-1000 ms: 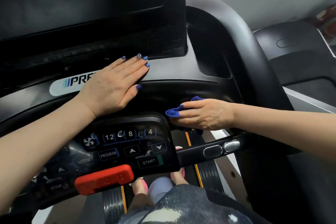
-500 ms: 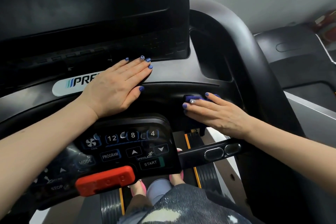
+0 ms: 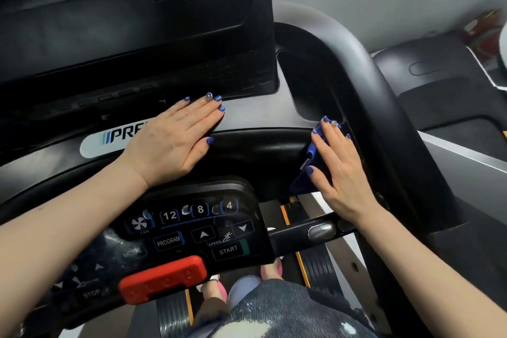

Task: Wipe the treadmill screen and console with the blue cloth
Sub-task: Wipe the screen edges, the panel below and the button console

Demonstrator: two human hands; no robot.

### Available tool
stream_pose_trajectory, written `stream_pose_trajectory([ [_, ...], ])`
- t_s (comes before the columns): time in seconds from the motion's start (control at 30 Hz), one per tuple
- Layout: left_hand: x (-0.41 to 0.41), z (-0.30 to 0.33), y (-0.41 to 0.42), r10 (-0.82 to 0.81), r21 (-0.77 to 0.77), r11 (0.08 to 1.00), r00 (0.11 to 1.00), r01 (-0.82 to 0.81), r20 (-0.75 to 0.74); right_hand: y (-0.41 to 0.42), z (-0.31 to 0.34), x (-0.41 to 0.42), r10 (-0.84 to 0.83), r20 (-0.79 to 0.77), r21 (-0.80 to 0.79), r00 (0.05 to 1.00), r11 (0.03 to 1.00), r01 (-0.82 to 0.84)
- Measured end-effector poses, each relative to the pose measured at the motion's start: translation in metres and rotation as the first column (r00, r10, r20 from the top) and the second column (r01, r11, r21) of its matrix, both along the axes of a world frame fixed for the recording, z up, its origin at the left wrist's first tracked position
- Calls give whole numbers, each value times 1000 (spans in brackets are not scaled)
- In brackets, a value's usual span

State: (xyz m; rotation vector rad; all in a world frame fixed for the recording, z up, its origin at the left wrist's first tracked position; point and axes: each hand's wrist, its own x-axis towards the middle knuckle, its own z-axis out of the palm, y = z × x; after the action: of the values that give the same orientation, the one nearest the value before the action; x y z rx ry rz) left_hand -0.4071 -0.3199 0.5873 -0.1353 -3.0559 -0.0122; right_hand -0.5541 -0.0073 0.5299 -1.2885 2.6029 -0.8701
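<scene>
Nearest, the red safety key [image 3: 163, 278] sits below the button panel [image 3: 192, 230]. Beyond it, the right hand [image 3: 338, 170] presses the blue cloth [image 3: 311, 155] with straight fingers against the console [image 3: 260, 118] beside the cup holder [image 3: 310, 85]. The left hand [image 3: 175, 140] rests flat, fingers together, under the dark screen [image 3: 123, 22].

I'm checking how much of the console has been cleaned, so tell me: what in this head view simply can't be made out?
- Blue cloth: mostly hidden under the right hand; its full spread is unknown.
- Logo plate: lettering covered past "PRE" by the left hand.
- Screen: cut off by the top and left edges; dark, so smears or dust don't show.
- Button panel: lower-left labels blurred by glare and partly behind the left forearm.
</scene>
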Motion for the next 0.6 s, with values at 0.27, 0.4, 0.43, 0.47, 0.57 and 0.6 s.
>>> stream_pose_trajectory([
  [0.27, 0, 1, 0, -8, 11, 1000, 1000, 9, -19, -36, -7, 5, -291, 166, -228, 942, 918, 324],
  [0.4, 1, -1, 0, -10, 12, 1000, 1000, 11, -25, -22, -11, 4, -241, 203, -160, 949, 948, 275],
  [0.43, 1, -1, -1, -10, 7, 1000, 1000, 10, -27, -21, -10, 1, -228, 188, -124, 955, 959, 253],
  [0.47, 0, -1, -1, -13, 5, 1000, 1000, 13, -25, -20, -10, -1, -215, 165, -91, 962, 968, 232],
  [0.57, -1, 0, -2, -10, 14, 1000, 1000, 10, -22, -21, -9, -11, -166, 95, -62, 981, 983, 173],
  [0.6, -1, 0, -2, -9, 18, 1000, 1000, 10, -20, -18, -10, -13, -144, 87, -58, 986, 987, 150],
])
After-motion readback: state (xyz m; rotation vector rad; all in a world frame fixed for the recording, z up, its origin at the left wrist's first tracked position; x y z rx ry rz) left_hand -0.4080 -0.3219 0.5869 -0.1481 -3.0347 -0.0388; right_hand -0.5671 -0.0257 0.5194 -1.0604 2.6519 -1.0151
